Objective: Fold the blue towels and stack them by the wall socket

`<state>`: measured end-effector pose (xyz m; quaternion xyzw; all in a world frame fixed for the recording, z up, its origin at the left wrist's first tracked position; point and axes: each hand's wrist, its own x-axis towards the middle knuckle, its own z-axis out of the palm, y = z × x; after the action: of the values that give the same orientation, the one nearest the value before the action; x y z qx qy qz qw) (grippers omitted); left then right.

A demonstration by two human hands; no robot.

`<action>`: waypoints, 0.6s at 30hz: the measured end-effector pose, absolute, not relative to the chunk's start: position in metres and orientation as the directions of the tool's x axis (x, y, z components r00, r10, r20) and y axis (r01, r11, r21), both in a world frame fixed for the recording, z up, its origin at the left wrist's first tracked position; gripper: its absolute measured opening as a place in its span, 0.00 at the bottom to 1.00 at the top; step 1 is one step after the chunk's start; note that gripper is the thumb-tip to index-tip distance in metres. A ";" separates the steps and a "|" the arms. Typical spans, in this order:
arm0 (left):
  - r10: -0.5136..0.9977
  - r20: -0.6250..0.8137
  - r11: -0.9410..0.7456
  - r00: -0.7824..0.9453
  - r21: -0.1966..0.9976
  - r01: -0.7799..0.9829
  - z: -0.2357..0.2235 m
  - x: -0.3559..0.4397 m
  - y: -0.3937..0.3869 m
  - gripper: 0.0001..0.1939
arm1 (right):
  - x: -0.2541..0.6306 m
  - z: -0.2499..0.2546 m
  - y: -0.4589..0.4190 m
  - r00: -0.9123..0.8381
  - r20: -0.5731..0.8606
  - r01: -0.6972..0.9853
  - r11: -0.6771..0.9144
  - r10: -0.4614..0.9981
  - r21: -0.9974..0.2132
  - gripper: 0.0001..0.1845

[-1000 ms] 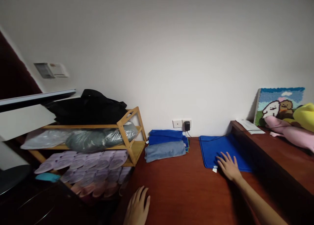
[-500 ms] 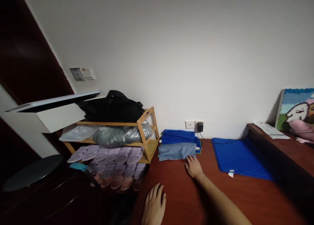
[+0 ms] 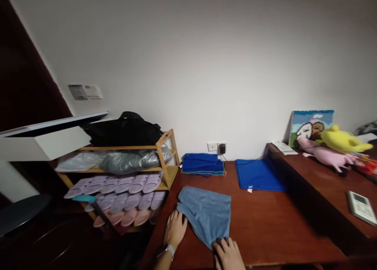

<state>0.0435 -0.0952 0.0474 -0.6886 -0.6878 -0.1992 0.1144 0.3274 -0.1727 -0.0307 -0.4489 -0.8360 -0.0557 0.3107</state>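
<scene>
A grey-blue cloth (image 3: 206, 211) lies unevenly spread on the reddish-brown desk, its lower part narrowing toward me. My left hand (image 3: 176, 228), with a watch on the wrist, rests at the cloth's left edge; its fingers are stretched out and touch that edge. At the cloth's near corner, my right hand (image 3: 229, 254) has its fingers bent over the fabric and closed on it. Behind the cloth, a stack of folded blue cloths (image 3: 203, 163) lies against the wall. Another flat blue cloth (image 3: 256, 175) with a white tag is farther right.
To the left stands a wooden rack (image 3: 165, 164) with a black bag (image 3: 126, 130) and rows of slippers (image 3: 129, 183). A raised ledge (image 3: 321, 183) on the right holds plush toys (image 3: 338, 140) and a white calculator-like device (image 3: 362, 207). A plug (image 3: 222, 148) sits in the wall.
The grey-blue cloth has come off the blue stack toward me and is partly unfolded. My right hand has drawn back with it; my left hand now touches its edge. The view has turned right.
</scene>
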 end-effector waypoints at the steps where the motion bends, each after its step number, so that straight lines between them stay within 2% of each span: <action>1: 0.895 0.447 -0.049 -0.009 0.118 0.992 0.051 0.047 -0.098 0.15 | 0.332 -0.022 -0.180 -0.385 0.551 0.792 0.571 0.741 -0.215 0.24; 6: 0.787 0.615 -0.176 0.053 0.142 0.974 0.054 0.094 -0.143 0.15 | 0.360 0.019 -0.195 -0.356 0.431 0.738 0.532 0.829 -0.414 0.23; 8: 0.752 0.630 -0.330 0.190 0.111 0.937 0.052 0.126 -0.170 0.17 | 0.373 0.034 -0.197 -0.373 0.371 0.674 0.523 0.851 -0.522 0.20; 10: 0.721 0.583 -0.533 0.375 0.120 0.838 0.052 0.160 -0.194 0.21 | 0.386 0.050 -0.200 -0.430 0.330 0.603 0.539 0.840 -0.587 0.17; 12: 0.741 0.529 -0.601 0.413 0.249 0.760 0.054 0.191 -0.208 0.20 | 0.398 0.063 -0.205 -0.470 0.330 0.543 0.563 0.819 -0.623 0.17; 14: 0.829 0.483 -0.516 0.281 0.469 0.717 0.057 0.213 -0.212 0.14 | 0.410 0.070 -0.209 -0.415 0.381 0.509 0.558 0.826 -0.655 0.16; 16: 0.908 0.412 -0.373 0.082 0.702 0.607 0.061 0.226 -0.209 0.12 | 0.421 0.072 -0.211 -0.217 0.439 0.504 0.486 0.872 -0.714 0.17; 18: 0.945 0.317 -0.257 -0.087 0.878 0.404 0.067 0.234 -0.206 0.17 | 0.429 0.072 -0.209 0.002 0.401 0.462 0.355 0.916 -0.813 0.21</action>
<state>0.2345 -0.2064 0.0671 -0.6182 -0.5453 -0.4963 -0.2724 0.4295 -0.2088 0.0716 -0.5170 -0.6663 0.2350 0.4832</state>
